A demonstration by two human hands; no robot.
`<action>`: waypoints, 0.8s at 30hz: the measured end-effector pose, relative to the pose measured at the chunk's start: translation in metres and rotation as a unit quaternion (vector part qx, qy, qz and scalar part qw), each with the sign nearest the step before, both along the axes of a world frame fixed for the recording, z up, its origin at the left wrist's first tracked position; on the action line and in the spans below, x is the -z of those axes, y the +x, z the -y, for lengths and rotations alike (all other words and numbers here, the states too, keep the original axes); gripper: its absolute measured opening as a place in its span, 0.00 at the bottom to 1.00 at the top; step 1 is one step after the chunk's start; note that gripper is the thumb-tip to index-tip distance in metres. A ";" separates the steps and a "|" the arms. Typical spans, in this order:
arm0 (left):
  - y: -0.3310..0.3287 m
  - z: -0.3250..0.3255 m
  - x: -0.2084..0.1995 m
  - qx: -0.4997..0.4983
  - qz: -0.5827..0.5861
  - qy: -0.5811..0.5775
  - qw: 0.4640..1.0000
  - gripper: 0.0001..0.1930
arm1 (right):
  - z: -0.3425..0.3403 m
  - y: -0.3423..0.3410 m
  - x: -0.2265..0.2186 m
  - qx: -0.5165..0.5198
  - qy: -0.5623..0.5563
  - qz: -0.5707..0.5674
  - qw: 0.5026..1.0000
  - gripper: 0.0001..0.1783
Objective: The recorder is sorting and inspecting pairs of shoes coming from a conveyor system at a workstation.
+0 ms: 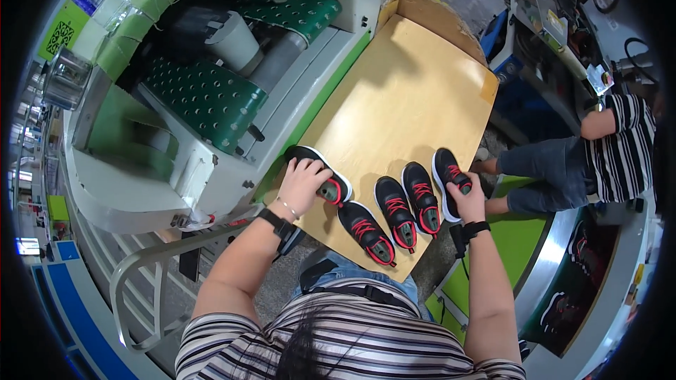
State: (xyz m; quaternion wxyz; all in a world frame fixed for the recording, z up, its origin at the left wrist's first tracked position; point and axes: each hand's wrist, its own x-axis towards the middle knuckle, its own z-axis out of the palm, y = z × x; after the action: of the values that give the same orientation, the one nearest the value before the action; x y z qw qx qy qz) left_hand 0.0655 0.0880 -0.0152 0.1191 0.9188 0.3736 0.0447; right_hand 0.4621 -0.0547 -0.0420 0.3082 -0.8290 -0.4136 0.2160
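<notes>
At the left edge of the light wooden board [380, 84], my left hand [299, 186] is closed over a black sneaker [331, 188] with a white sole and red trim. My right hand [470, 200] grips another such sneaker [445, 169] near its heel, at the board's right edge. Between my hands lie three more black sneakers with red laces: one [365, 231] nearest me, one [394, 207] in the middle, and one [422, 197] beside the right-hand shoe. Green inserts show in the shoe openings. My palms hide parts of both held shoes.
On the left stands a pale machine [282, 123] with a perforated green belt [204, 102]. A cardboard edge [436, 14] rises at the board's far end. To the right, another person [591, 148] stands by a green-topped conveyor [517, 246] with more shoes [556, 309]. A metal rail [123, 288] is at lower left.
</notes>
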 end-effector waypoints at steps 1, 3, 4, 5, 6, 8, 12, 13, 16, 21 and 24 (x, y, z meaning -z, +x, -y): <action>-0.008 0.007 0.003 -0.003 -0.009 0.019 1.000 0.24 | -0.013 -0.007 -0.015 -0.018 0.016 0.007 1.000 0.30; -0.017 0.012 0.004 -0.008 -0.018 0.039 0.999 0.24 | -0.044 -0.029 -0.045 -0.054 0.050 0.013 0.997 0.30; -0.019 0.013 0.002 -0.010 -0.018 0.017 1.000 0.24 | -0.060 -0.045 -0.059 -0.072 0.069 0.012 0.995 0.30; -0.024 0.016 0.002 -0.016 -0.020 -0.003 1.000 0.24 | -0.078 -0.065 -0.073 -0.110 0.077 -0.009 0.991 0.30; -0.023 0.016 -0.002 -0.019 -0.021 -0.004 1.000 0.24 | -0.093 -0.085 -0.082 -0.144 0.083 -0.029 0.986 0.30; -0.022 0.015 -0.009 -0.024 -0.038 -0.052 0.998 0.25 | -0.118 -0.124 -0.076 -0.212 0.069 -0.018 0.975 0.29; -0.028 0.023 0.004 -0.016 0.026 -0.033 0.999 0.28 | -0.136 -0.190 0.011 -0.367 0.056 -0.178 0.911 0.33; -0.032 0.027 0.001 -0.010 0.059 -0.044 0.997 0.28 | -0.136 -0.198 0.015 -0.370 0.057 -0.180 0.910 0.33; -0.028 0.042 -0.011 -0.087 0.141 -0.026 0.986 0.23 | -0.130 -0.195 0.021 -0.322 -0.024 -0.317 0.892 0.31; -0.033 0.068 -0.017 -0.146 0.158 -0.276 0.937 0.18 | -0.084 -0.132 -0.025 -0.308 -0.015 -0.031 0.951 0.31; -0.018 0.076 -0.008 -0.068 0.166 -0.413 0.893 0.25 | -0.040 -0.102 -0.032 -0.184 0.013 0.086 0.979 0.42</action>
State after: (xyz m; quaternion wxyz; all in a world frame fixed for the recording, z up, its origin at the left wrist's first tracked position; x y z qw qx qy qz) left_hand 0.0473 0.0118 -0.0070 0.5448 0.7386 0.3943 0.0466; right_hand 0.3605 -0.0149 -0.0103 0.2365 -0.7501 -0.5871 0.1915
